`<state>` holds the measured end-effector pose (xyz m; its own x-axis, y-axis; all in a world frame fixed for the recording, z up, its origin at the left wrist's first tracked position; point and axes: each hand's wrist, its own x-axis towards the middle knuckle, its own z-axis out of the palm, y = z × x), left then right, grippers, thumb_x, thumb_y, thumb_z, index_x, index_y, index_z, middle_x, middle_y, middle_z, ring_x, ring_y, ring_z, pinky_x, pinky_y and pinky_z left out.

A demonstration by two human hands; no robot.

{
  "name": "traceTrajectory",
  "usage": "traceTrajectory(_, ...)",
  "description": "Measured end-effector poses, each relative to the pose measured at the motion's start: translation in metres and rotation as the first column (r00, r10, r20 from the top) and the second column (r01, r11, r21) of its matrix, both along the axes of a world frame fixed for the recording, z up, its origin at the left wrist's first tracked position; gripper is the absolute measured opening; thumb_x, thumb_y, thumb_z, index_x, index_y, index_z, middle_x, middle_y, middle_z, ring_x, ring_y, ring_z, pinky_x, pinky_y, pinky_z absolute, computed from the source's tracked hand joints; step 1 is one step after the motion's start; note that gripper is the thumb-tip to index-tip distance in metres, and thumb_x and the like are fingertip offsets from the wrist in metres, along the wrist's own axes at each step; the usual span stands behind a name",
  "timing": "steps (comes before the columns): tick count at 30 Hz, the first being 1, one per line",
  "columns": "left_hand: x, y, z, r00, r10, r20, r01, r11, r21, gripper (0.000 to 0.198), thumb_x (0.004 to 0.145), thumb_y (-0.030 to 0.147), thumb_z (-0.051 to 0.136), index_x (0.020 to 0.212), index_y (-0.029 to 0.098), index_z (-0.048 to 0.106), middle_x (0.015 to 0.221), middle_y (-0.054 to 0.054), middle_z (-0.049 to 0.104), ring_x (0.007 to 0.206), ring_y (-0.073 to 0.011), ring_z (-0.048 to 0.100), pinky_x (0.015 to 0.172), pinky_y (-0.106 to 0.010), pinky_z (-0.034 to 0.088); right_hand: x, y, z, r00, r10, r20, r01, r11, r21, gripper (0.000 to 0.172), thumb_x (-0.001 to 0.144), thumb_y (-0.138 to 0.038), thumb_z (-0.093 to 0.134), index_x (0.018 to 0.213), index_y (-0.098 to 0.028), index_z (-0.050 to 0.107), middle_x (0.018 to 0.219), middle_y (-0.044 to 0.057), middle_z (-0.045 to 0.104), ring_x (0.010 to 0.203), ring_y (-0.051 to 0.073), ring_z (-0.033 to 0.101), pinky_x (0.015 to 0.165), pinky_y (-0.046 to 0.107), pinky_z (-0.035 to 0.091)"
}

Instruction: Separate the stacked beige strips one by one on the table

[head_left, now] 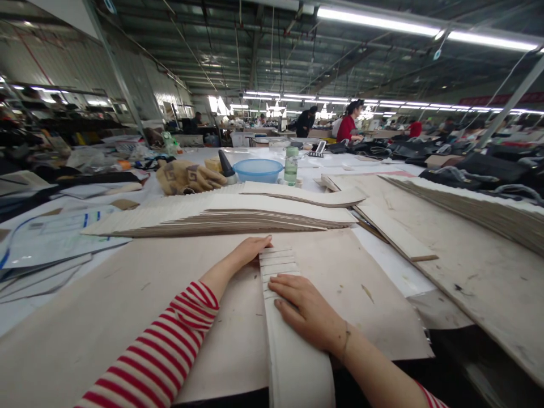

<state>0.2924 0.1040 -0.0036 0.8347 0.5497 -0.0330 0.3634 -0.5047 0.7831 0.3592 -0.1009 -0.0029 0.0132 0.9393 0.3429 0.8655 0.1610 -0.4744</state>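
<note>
A fanned row of white strips (297, 362), which look like stiff board or thick fabric, runs toward me across a large pale sheet (361, 294). Their staggered edges show as thin lines at the far end. My left hand (251, 249) is closed at the far left corner of these strips, fingers together; its thumb is hidden. Flat over the middle of them lies my right hand (304, 309), its fingers stretched out and slightly apart. Just beyond both hands is a long fanned pile of similar white strips (221, 212).
Behind the pile are patterned gloves (182, 177), a blue basin (258, 170), a dark cone-shaped object (226, 164) and a green bottle (291, 166). On the right, a board (480, 266) bears another stack of strips (480, 209). Plastic bags (55, 235) lie left. Co-workers stand farther back.
</note>
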Motion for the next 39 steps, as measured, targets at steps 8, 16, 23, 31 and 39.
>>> traceTrajectory(8,0.007,-0.008,-0.013,0.986,-0.004,0.169,0.023,0.994,-0.107,0.033,0.063,0.047,0.057,0.066,0.014,0.061,0.063,0.001,0.058,0.065,-0.0151,0.049,0.064,-0.025,0.038,0.001,0.0,-0.004,1.0,0.017,-0.006,-0.017,1.0,-0.001,0.035,0.084,-0.024,0.044,0.118,-0.02,0.053,0.12,0.006,0.055,0.113,0.02,0.046,0.098,0.037,0.033)
traceTrajectory(16,-0.009,-0.01,-0.008,0.975,0.084,0.204,0.001,0.923,-0.385,0.052,0.069,0.062,0.047,0.073,0.012,0.062,0.058,0.0,0.054,0.048,-0.0099,0.043,0.045,-0.021,0.032,0.001,0.0,-0.001,1.0,0.017,-0.008,-0.017,1.0,-0.015,0.035,0.084,-0.024,0.043,0.117,-0.019,0.054,0.12,0.006,0.055,0.114,0.02,0.045,0.098,0.037,0.033)
traceTrajectory(23,-0.019,-0.009,-0.008,0.971,0.144,0.192,-0.03,0.866,-0.499,0.051,0.066,0.062,0.052,0.067,0.012,0.06,0.056,-0.001,0.053,0.044,-0.0077,0.044,0.04,-0.018,0.029,0.0,0.0,-0.001,1.0,0.009,-0.009,-0.009,1.0,-0.003,0.035,0.084,-0.025,0.044,0.117,-0.02,0.054,0.12,0.006,0.055,0.113,0.02,0.046,0.098,0.038,0.034)
traceTrajectory(31,-0.017,-0.017,-0.015,0.948,0.212,0.238,-0.064,0.858,-0.51,0.042,0.062,0.054,0.063,0.064,0.013,0.056,0.05,0.003,0.051,0.043,-0.0076,0.044,0.043,-0.019,0.031,0.001,0.0,-0.003,1.0,0.008,-0.015,-0.008,1.0,0.012,0.034,0.084,-0.024,0.044,0.117,-0.021,0.054,0.119,0.006,0.056,0.112,0.02,0.047,0.097,0.039,0.034)
traceTrajectory(39,-0.046,-0.049,0.009,0.966,0.038,0.256,0.146,0.736,-0.661,0.042,0.075,0.05,0.054,0.102,0.018,0.055,0.087,-0.005,0.062,0.075,-0.0142,0.057,0.068,-0.025,0.045,0.003,-0.003,-0.007,0.998,-0.016,-0.063,0.02,0.997,0.073,0.036,0.083,-0.023,0.044,0.118,-0.021,0.052,0.121,0.006,0.053,0.114,0.019,0.044,0.098,0.038,0.035)
